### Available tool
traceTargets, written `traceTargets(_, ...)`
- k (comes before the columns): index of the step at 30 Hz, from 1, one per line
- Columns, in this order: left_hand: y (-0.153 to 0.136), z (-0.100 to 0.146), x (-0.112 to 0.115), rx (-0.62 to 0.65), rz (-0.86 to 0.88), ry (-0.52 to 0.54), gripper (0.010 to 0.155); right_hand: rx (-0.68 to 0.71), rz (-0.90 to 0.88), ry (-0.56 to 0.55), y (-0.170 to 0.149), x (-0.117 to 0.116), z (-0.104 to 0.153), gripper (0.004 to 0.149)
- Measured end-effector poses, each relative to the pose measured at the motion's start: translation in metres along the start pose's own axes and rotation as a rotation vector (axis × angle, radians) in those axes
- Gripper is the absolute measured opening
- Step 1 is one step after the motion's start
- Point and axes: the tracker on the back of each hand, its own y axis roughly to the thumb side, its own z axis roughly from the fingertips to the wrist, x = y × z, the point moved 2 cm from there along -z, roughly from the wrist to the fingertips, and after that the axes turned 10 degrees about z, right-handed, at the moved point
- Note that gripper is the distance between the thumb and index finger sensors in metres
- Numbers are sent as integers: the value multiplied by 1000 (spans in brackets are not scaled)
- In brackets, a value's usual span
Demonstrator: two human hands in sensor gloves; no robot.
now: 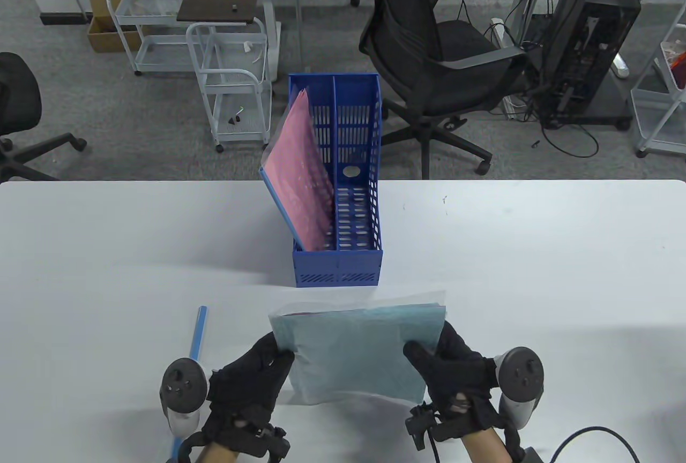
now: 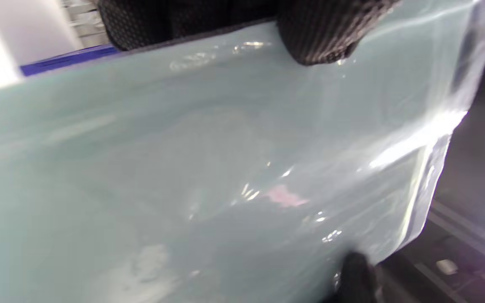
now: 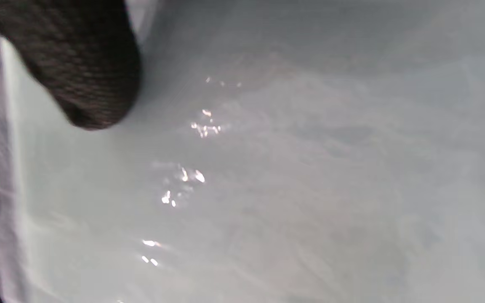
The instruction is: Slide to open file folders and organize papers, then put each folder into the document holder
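Observation:
A clear folder with pale teal paper (image 1: pixel 359 350) is held up above the table's near edge. My left hand (image 1: pixel 257 366) grips its left side, thumb on the front. My right hand (image 1: pixel 445 361) grips its right side the same way. Both wrist views are filled by the teal folder (image 2: pixel 183 176) (image 3: pixel 289 176), with a gloved thumb (image 2: pixel 318 33) (image 3: pixel 82 71) pressing on it. The blue document holder (image 1: pixel 338 264) stands just beyond, at the table's middle. A pink folder (image 1: pixel 300 184) leans in its left slot; the right slot shows nothing inside.
A blue slide bar (image 1: pixel 195 340) lies on the white table (image 1: pixel 536 270) to the left of my left hand. Beyond the table stand a black office chair (image 1: pixel 429 55), white wire carts (image 1: pixel 230 72) and a computer tower (image 1: pixel 589 45).

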Motion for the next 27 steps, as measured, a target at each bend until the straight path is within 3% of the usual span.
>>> traceTargets(3,-3,-2,6,2,-4,-22,49,-44,-121,20,-11,-6,-1,75)
traceTargets(6,7,-1,6,55,-15,-13,49,49,-220,14,-4,-5,-1,69)
traceTargets(10,-3,-3,8,7,-56,-26,48,53,-170,29,-12,-13,-3,68)
traceTargets(13,-1,-3,8,25,-9,-36,47,46,-233,30,-12,-13,-2,65)
traceTargets(16,9,-2,5,73,-56,-32,47,98,-178,18,-3,-8,-2,66)
traceTargets(20,-8,-4,7,5,-30,-60,47,0,-180,66,-20,-18,-4,66)
traceTargets(23,-4,-4,3,16,-23,-26,47,4,-168,55,-14,-18,-3,61)
traceTargets(27,-2,-4,-8,0,-29,14,46,29,-61,9,-7,-5,-4,43)
